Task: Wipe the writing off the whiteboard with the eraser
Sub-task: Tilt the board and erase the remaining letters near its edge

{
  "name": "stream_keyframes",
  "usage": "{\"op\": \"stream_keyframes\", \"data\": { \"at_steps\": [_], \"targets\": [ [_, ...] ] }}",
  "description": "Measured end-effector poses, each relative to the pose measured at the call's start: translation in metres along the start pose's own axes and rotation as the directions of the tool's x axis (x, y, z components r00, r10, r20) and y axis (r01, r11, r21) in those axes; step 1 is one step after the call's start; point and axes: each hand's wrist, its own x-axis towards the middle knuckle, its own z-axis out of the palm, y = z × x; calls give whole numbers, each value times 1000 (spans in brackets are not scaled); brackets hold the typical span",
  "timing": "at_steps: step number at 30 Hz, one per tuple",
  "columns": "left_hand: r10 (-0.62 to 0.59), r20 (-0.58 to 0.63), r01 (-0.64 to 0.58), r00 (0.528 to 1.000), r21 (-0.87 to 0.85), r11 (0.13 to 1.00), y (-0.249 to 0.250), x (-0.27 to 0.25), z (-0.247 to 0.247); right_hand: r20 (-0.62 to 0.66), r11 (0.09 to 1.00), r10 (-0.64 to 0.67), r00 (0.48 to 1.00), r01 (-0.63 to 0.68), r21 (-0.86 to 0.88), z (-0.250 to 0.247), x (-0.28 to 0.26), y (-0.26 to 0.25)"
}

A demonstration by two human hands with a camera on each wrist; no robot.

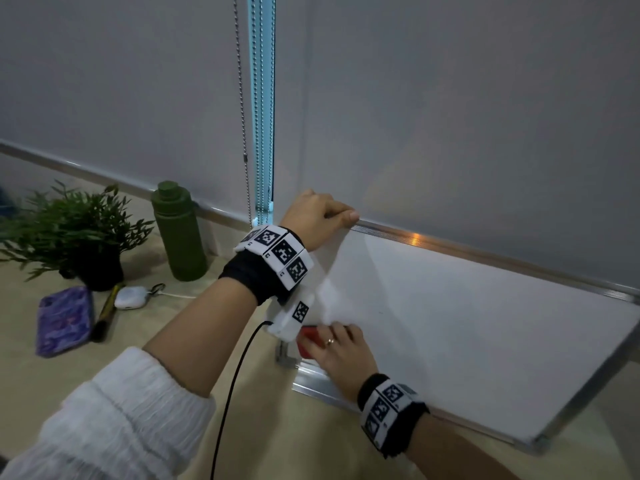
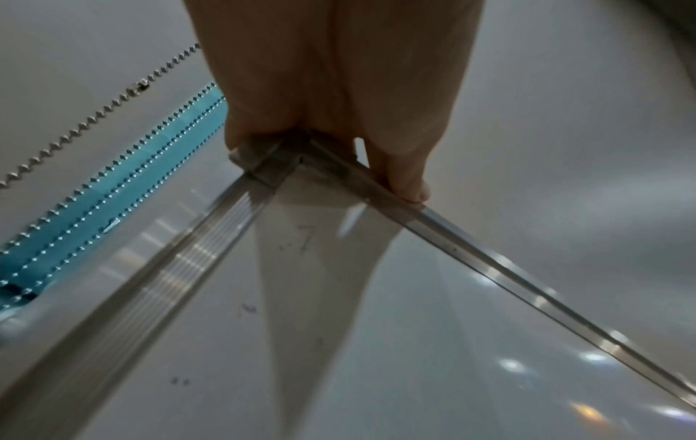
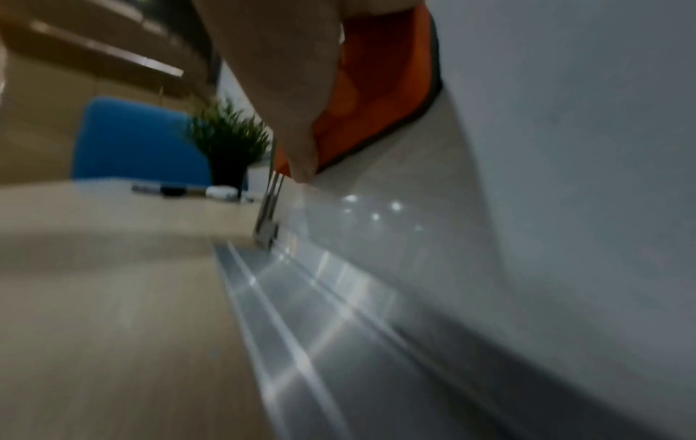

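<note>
A white whiteboard point(image 1: 467, 323) in a metal frame leans on the desk against the window blind. My left hand point(image 1: 318, 216) grips its top left corner, fingers curled over the frame point(image 2: 395, 205). Faint dark marks point(image 2: 305, 241) show on the board below that corner. My right hand point(image 1: 341, 351) holds a red eraser point(image 1: 310, 341) and presses it flat on the board near the lower left corner. In the right wrist view the eraser point(image 3: 376, 89) lies against the board face above the metal tray point(image 3: 309, 327).
On the desk to the left stand a potted plant point(image 1: 69, 230) and a green bottle point(image 1: 178, 233). A purple phone point(image 1: 65, 320), a marker point(image 1: 107, 313) and a white earbud case point(image 1: 131, 297) lie nearby. Bead chains point(image 1: 242, 98) hang behind the left hand.
</note>
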Motion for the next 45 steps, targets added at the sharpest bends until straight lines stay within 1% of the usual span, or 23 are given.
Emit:
{"op": "stream_keyframes", "data": {
  "at_steps": [2, 4, 6, 7, 9, 11, 13, 16, 19, 21, 23, 25, 27, 28, 30, 32, 33, 35, 38, 40, 42, 43, 45],
  "targets": [
    [-6, 2, 6, 1000, -13, 1000, 1, -1, 0, -156, 986, 164, 974, -163, 16, -16, 22, 13],
    [-1, -10, 1, 1000, -14, 1000, 3, -3, 2, -279, 936, 348, 895, -349, 49, -35, 47, 32],
    [1, -19, -2, 1000, -8, 1000, 5, -3, 3, -285, 872, 484, 827, -482, 80, -45, 63, 44],
    [4, -19, -4, 1000, -6, 1000, 5, -2, 3, -281, 866, 495, 822, -495, 78, -44, 63, 43],
    [16, -11, -16, 1000, 0, 1000, 6, -1, 3, -226, 933, 358, 906, -354, 58, -33, 50, 28],
    [19, 1, -19, 1000, -1, 1000, 4, 0, 3, -86, 997, 72, 994, -72, 10, -9, 19, 8],
    [12, 1, -12, 1000, -4, 1000, 3, 0, 2, 32, 996, -86, 996, 85, 20, 6, -8, -4],
    [8, -1, -8, 1000, -4, 1000, 5, -7, 2, 80, 994, -108, 991, 105, 43, 1, -9, -3],
    [18, -6, -18, 1000, -8, 1000, 7, -10, 2, -115, 989, 147, 982, -145, 26, -24, 22, 13],
    [25, -14, -25, 1000, -13, 1000, 8, -11, 2, -242, 929, 365, 899, -370, 27, -39, 44, 26],
    [31, -19, -31, 999, -18, 999, 7, -10, 2, -245, 881, 463, 852, -472, 25, -41, 52, 26],
    [34, -20, -35, 999, -17, 999, 6, -10, 1, -179, 931, 362, 915, -365, 20, -34, 45, 16],
    [34, -13, -34, 999, -18, 999, 6, -9, 1, -17, 999, 52, 998, -52, -2, -18, 21, 4],
    [33, -7, -33, 999, -20, 999, 5, -8, 1, 72, 997, -75, 995, 75, -3, -13, 9, 1],
    [28, 6, -28, 1000, -13, 1000, 5, -8, 1, 117, 992, -126, 985, 125, 13, -12, 0, 2],
    [26, 15, -26, 1000, 0, 1000, 5, -10, 1, -1, 998, 44, 999, -44, 33, -21, 13, 10],
    [26, 12, -26, 1000, -2, 1000, 5, -10, 1, -94, 985, 170, 981, -168, 29, -30, 25, 17],
    [24, -3, -24, 1000, -14, 1000, 6, -11, 2, -237, 923, 381, 894, -383, 39, -48, 50, 33],
    [18, -13, -19, 1000, -7, 1000, 7, -10, 3, -242, 856, 515, 822, -509, 92, -56, 65, 44],
    [16, -15, -16, 1000, -3, 1000, 8, -8, 2, -231, 896, 441, 867, -440, 55, -46, 56, 36],
    [40, -7, -40, 999, 6, 999, 10, -6, 1, -141, 980, 199, 970, -201, 5, -26, 32, 19],
    [50, 5, -50, 999, 13, 999, 12, -5, 1, -56, 998, 61, 997, -62, -8, -17, 16, 11],
    [55, 18, -55, 998, 28, 998, 12, -4, 0, 86, 996, -92, 992, 94, -11, -7, -6, 2]
  ]
}}
